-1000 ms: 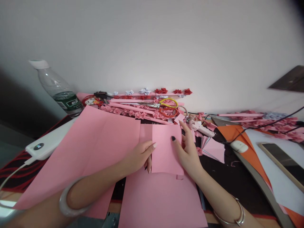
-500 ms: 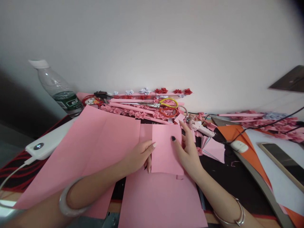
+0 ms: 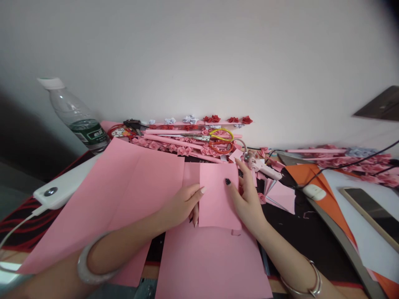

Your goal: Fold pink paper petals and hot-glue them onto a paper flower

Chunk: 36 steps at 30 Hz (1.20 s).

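Note:
Between my two hands is a small pink paper rectangle [image 3: 215, 203], flat-looking with a slightly wavy lower edge. My left hand [image 3: 182, 205] pinches its left edge, thumb on top and fingers partly hidden beneath. On its right side, my right hand [image 3: 247, 199] grips the edge, with the thumb pressed on the face and the fingers at the far side. Under it lies a larger pink sheet [image 3: 212, 265] that reaches past the table's front edge. Another big pink sheet [image 3: 134, 187], creased down the middle, rests beneath my left forearm.
Scissors [image 3: 218, 139] lie on pink paper flower stems at the back, beside a pink glue gun [image 3: 262, 166]. Left are a water bottle [image 3: 84, 120] and a white power bank [image 3: 65, 182]. Folded pink pieces [image 3: 282, 195], a mouse-like white device [image 3: 314, 192] and a phone [image 3: 370, 211] are right.

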{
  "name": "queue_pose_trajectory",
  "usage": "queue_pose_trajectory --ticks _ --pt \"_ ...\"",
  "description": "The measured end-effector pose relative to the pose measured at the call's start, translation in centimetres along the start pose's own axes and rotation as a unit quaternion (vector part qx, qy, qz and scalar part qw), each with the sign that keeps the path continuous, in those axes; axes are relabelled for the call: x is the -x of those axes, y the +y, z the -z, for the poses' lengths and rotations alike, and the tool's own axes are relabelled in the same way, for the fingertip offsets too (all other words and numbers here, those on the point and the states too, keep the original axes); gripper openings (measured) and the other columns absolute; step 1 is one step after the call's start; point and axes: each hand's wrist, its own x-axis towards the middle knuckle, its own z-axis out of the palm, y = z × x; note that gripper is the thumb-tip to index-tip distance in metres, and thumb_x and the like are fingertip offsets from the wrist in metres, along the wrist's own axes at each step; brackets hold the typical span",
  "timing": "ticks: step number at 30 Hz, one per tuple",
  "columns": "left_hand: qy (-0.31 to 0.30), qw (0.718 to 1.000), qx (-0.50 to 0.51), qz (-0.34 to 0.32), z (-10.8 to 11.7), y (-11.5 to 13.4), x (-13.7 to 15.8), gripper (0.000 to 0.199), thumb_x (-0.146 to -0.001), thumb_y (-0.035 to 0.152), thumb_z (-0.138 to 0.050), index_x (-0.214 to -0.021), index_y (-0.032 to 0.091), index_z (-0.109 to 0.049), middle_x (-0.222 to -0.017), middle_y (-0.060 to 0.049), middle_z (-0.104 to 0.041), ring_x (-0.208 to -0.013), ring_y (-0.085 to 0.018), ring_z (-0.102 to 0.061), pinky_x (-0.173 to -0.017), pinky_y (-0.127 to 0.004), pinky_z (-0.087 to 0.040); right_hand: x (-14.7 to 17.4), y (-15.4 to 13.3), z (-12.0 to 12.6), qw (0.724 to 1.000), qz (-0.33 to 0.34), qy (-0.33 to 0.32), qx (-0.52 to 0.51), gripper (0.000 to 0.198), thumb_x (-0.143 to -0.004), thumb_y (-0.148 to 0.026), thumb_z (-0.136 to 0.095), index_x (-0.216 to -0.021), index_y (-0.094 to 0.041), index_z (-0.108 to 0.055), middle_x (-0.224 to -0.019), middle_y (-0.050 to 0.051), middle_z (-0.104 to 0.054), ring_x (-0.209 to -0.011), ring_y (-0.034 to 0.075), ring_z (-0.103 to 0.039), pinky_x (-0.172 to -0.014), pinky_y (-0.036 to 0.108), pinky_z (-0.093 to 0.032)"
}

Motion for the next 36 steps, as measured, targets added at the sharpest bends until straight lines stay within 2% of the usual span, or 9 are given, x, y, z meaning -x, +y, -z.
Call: queue_pose_trajectory --ticks 10,15,17,20,24,27,30,32,36 --pt "0.0 1.0 -0.01 0.008 -0.1 0.1 0.0 0.028 -0.094 0.04 -0.031 -0.077 0.02 -0.039 -0.039 0.006 -0.052 -0.035 -0.011 -0.05 -0.038 -0.02 -0.03 0.0 0.2 0.0 1.0 -0.001 -0.009 -0.002 0.059 -0.086 -0.026 -0.05 -0.14 -0.027 -0.028 -0.134 0.01 -0.046 -0.122 0.025 -0.044 -0.094 0.044 -0.045" --pt "0.034 0.999 -0.029 -0.003 0.0 0.4 0.1 0.03 -0.094 0.04 -0.03 -0.072 0.02 -0.038 -0.035 0.008 -0.046 -0.034 -0.011 -0.048 -0.039 -0.019 -0.033 0.0 -0.1 -0.1 0.99 -0.1 -0.027 -0.098 0.065 -0.086 -0.033 -0.052 -0.142 -0.028 -0.02 -0.115 0.01 -0.061 -0.088 0.021 -0.064 -0.068 0.035 -0.055" --pt "0.052 0.998 -0.046 -0.008 0.2 0.7 0.3 0.031 -0.094 0.04 -0.031 -0.071 0.02 -0.038 -0.035 0.009 -0.043 -0.033 -0.01 -0.046 -0.041 -0.019 -0.034 -0.2 -0.1 -0.1 0.97 -0.161 -0.06 -0.171 0.061 -0.083 -0.035 -0.057 -0.137 -0.025 -0.031 -0.104 0.008 -0.066 -0.077 0.02 -0.066 -0.063 0.033 -0.055" --pt "0.067 0.996 -0.065 -0.005 0.6 1.1 0.4 0.03 -0.094 0.037 -0.031 -0.071 0.02 -0.039 -0.034 0.01 -0.04 -0.032 -0.009 -0.043 -0.042 -0.019 -0.035 -0.4 0.1 0.0 0.933 -0.233 -0.121 -0.247 0.04 -0.074 -0.036 -0.066 -0.109 -0.016 -0.058 -0.093 0.008 -0.069 -0.075 0.021 -0.066 -0.07 0.035 -0.054" --pt "0.068 0.994 -0.086 -0.008 1.1 1.2 0.3 0.033 -0.093 0.04 -0.032 -0.068 0.02 -0.036 -0.035 0.01 -0.039 -0.031 -0.008 -0.04 -0.04 -0.019 -0.032 -0.6 0.6 0.2 0.914 -0.28 -0.139 -0.26 0.029 -0.068 -0.037 -0.072 -0.085 -0.013 -0.065 -0.078 0.006 -0.069 -0.068 0.018 -0.064 -0.068 0.033 -0.052" --pt "0.071 0.993 -0.096 -0.011 1.5 1.1 0.1 0.035 -0.093 0.043 -0.031 -0.066 0.02 -0.034 -0.035 0.01 -0.04 -0.032 -0.008 -0.04 -0.041 -0.019 -0.032 -0.8 0.9 0.5 0.93 -0.283 -0.113 -0.205 0.029 -0.068 -0.04 -0.071 -0.066 -0.014 -0.059 -0.052 -0.003 -0.056 -0.043 0.008 -0.047 -0.042 0.02 -0.038" --pt "0.082 0.99 -0.118 -0.008 1.8 1.0 -0.1 0.037 -0.093 0.043 -0.03 -0.064 0.021 -0.032 -0.034 0.009 -0.039 -0.032 -0.009 -0.04 -0.043 -0.02 -0.034 -1.1 1.1 0.7 0.947 -0.273 -0.109 -0.13 0.041 -0.073 -0.047 -0.064 -0.053 -0.018 -0.042 -0.041 -0.009 -0.036 -0.034 0.004 -0.024 -0.034 0.019 -0.015" --pt "0.083 0.987 -0.138 0.002 2.0 1.0 -0.1 0.037 -0.093 0.044 -0.029 -0.064 0.021 -0.032 -0.034 0.009 -0.038 -0.033 -0.01 -0.041 -0.045 -0.021 -0.036 -1.3 1.1 0.9 0.958 -0.251 -0.124 -0.06 0.043 -0.077 -0.048 -0.058 -0.052 -0.019 -0.037 -0.041 -0.009 -0.033 -0.034 0.004 -0.024 -0.036 0.02 -0.015" --pt "0.098 0.96 -0.262 -0.008 2.3 1.0 -0.2 0.036 -0.094 0.039 -0.026 -0.064 0.021 -0.033 -0.046 0.005 -0.047 -0.042 -0.012 -0.048 -0.048 -0.024 -0.037 -1.4 0.9 1.2 0.96 -0.155 -0.13 0.192 0.043 -0.083 -0.038 -0.052 -0.047 -0.019 -0.04 -0.04 -0.003 -0.045 -0.039 0.01 -0.041 -0.044 0.023 -0.029"
